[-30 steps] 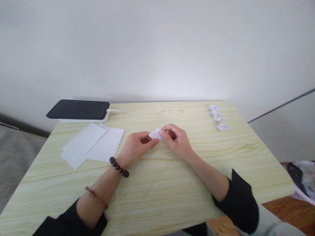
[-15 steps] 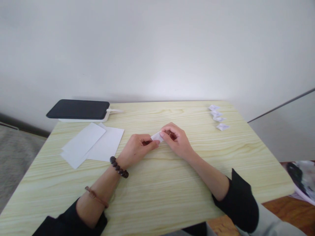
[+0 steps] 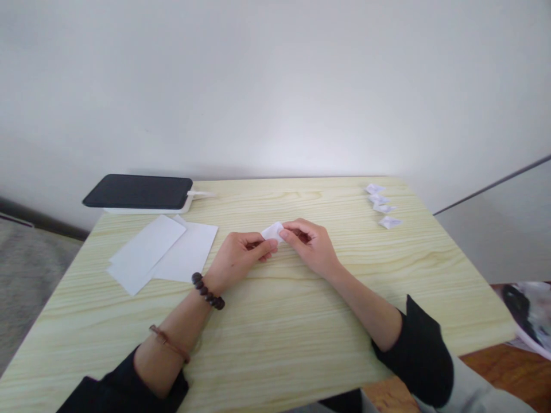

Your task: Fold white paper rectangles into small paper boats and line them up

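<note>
A small folded white paper piece (image 3: 272,231) is pinched between both my hands over the middle of the pale wooden table (image 3: 275,344). My left hand (image 3: 241,257), with a dark bead bracelet at the wrist, grips its near left side with thumb and fingers closed. My right hand (image 3: 310,245) pinches its right edge with curled fingers. Most of the paper is hidden by my fingertips.
Two white sheets of paper (image 3: 161,252) lie overlapped at the left. Behind them sits a dark tablet on a white base (image 3: 138,194) at the table's back left corner. Several small folded paper pieces (image 3: 382,205) lie in a row at the back right.
The paper piece has turned slightly between my fingers and sits a bit higher than half a second ago. Both hands stay in the same place.
</note>
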{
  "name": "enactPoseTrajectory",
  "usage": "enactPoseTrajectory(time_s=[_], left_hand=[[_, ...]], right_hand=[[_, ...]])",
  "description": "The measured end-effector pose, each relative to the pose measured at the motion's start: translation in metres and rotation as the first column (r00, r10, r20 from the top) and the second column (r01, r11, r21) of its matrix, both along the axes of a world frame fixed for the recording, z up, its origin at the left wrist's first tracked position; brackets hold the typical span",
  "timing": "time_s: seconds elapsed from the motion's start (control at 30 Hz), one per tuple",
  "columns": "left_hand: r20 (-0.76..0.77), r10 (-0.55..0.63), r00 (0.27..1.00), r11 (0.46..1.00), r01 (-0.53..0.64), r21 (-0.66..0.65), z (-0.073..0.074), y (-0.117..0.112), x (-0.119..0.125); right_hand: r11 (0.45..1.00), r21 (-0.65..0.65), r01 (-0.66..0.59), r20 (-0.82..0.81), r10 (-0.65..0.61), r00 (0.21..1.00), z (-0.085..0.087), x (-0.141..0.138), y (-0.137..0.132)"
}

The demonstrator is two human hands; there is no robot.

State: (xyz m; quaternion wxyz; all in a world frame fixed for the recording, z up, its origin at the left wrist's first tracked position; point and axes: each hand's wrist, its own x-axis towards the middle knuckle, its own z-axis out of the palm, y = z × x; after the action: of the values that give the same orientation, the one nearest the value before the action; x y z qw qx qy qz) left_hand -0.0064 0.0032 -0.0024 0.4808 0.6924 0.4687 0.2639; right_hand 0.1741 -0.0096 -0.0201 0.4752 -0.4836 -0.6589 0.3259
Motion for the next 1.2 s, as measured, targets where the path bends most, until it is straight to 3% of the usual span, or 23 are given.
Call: enactPoseTrajectory(time_s=[0.2, 0.37, 0.57, 0.67, 0.73, 0.8, 0.9, 1.0, 1.2], left_hand=[[0.025, 0.090, 0.996, 0.996, -0.090, 0.002, 0.001, -0.004, 0.006], [-0.040, 0.071, 0.997, 0.995, -0.069, 0.070, 0.002, -0.006, 0.004], [-0.117, 0.112, 0.987, 0.980, -0.090, 0.179, 0.001, -0.005, 0.005], [-0.094, 0.170, 0.981, 0.937, -0.131, 0.325, -0.004, -0.001, 0.001], [-0.063, 0.179, 0.982, 0.902, -0.138, 0.408, -0.010, 0.004, -0.005], [-0.099, 0.089, 0.991, 0.857, -0.025, 0.515, -0.015, 0.010, -0.010], [-0.214, -0.033, 0.976, 0.738, 0.168, 0.654, -0.022, 0.016, -0.016], [-0.302, -0.038, 0.952, 0.667, 0.250, 0.702, -0.025, 0.018, -0.016], [-0.357, -0.005, 0.934, 0.628, 0.280, 0.726, -0.023, 0.016, -0.014]], right_hand=[[0.999, 0.032, 0.024, 0.048, -0.026, 0.999, 0.000, 0.000, -0.001], [0.999, 0.038, 0.037, 0.042, -0.039, 0.998, 0.004, -0.002, -0.002], [0.993, -0.121, 0.000, -0.117, -0.014, 0.993, 0.000, -0.002, 0.000], [0.990, -0.142, -0.004, -0.120, -0.014, 0.993, -0.004, 0.002, 0.003], [0.992, -0.122, 0.021, -0.029, -0.024, 0.999, -0.005, 0.005, 0.005], [0.995, -0.090, 0.050, 0.121, -0.039, 0.992, -0.005, 0.008, 0.006], [0.999, -0.024, 0.046, 0.350, -0.034, 0.936, -0.003, 0.009, 0.007], [0.999, 0.029, 0.015, 0.475, -0.028, 0.879, -0.001, 0.012, 0.007], [0.981, -0.019, -0.192, 0.485, 0.177, 0.857, 0.002, 0.027, 0.011]])
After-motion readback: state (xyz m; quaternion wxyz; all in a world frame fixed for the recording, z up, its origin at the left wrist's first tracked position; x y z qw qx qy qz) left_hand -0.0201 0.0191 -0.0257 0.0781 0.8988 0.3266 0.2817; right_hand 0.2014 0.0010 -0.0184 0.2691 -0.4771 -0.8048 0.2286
